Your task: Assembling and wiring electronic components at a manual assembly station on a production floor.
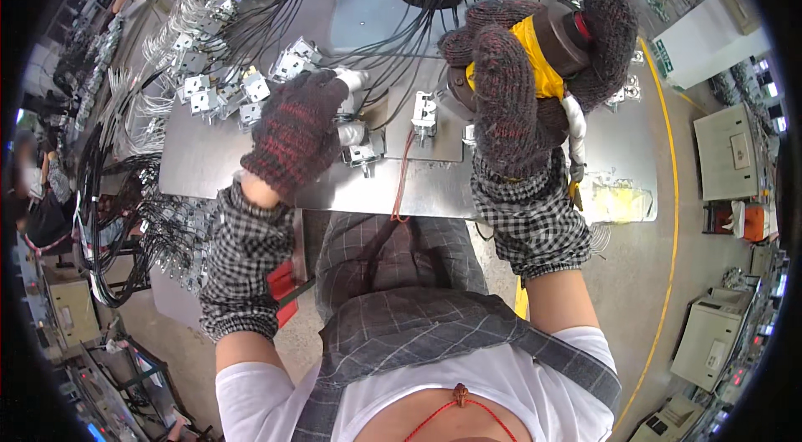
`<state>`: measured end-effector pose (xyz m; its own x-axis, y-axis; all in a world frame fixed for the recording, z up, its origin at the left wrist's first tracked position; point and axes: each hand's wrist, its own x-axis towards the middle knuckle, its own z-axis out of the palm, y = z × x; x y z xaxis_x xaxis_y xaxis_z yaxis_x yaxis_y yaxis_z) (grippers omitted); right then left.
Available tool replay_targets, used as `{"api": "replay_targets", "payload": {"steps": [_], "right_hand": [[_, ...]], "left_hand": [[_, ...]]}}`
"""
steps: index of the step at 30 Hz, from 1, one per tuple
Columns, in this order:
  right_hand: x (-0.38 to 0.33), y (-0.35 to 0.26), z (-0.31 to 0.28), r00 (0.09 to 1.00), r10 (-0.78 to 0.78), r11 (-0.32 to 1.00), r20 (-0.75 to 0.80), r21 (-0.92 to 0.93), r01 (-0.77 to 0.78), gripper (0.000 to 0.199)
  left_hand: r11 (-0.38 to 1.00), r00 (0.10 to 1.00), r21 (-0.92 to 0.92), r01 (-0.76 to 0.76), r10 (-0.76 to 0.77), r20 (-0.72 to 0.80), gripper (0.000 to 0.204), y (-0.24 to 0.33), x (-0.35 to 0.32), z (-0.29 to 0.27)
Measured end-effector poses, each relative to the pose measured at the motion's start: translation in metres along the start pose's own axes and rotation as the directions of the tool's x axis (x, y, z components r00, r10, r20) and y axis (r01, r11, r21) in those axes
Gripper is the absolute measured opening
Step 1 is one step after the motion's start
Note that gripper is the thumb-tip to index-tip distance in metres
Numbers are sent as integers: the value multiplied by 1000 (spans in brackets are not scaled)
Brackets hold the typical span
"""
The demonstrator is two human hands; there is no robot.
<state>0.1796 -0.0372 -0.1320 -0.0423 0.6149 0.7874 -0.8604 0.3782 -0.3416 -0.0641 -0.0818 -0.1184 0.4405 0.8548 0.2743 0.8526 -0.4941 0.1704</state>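
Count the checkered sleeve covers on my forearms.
2: one checkered sleeve cover just below the left hand, a second cover just below the right hand. Both are plainly visible.

No text can be read; at two o'clock, the green-and-white sign (662, 58) on the white cabinet (710, 48) is too small.

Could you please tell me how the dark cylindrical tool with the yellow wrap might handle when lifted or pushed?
The dark cylindrical tool is probably heavy, given its thick body; its rounded side could roll. The yellow wrap looks glossy, so may feel slippery.
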Motion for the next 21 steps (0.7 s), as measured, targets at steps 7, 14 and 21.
{"api": "replay_targets", "payload": {"steps": [7, 14, 21], "right_hand": [[3, -3, 2, 990, -144, 983, -5, -114, 142, 56], [18, 6, 18, 941, -320, 923, 110, -187, 336, 56], [18, -3, 47, 948, -308, 612, -74, -778, 138, 65]], "left_hand": [[846, 1000, -533, 19, -18, 8, 44, -28, 6, -14], [946, 945, 308, 99, 8, -327, 46, -2, -26, -12], [897, 986, 442, 5, 68, -150, 43, 29, -77, 9]]}}
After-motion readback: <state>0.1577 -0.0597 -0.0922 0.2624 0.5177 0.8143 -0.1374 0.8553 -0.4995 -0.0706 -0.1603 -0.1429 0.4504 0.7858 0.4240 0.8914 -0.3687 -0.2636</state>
